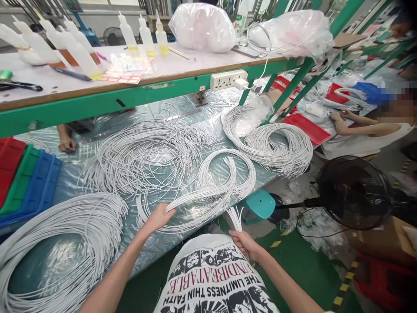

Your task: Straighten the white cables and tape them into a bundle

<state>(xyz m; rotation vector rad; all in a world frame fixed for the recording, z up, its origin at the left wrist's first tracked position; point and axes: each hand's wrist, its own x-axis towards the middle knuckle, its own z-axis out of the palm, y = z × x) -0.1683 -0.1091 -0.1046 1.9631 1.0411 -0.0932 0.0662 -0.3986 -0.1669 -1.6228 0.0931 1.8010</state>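
Closed around a bundle of white cables, my left hand is over the table's front edge. From it the bundle runs right and curls into a loop on the plastic-covered table. My right hand, just past the edge in front of my shirt, grips a short fan of white cable ends that point up. Whether both hands hold the same bundle I cannot tell. Behind my left hand lies a large loose heap of white cables. A smaller coil sits at the edge.
Large cable coils lie at the left and back right. Stacked bins stand at left. A green-framed shelf with bottles spans the table. To the right are a turquoise stool, a black fan and a co-worker.
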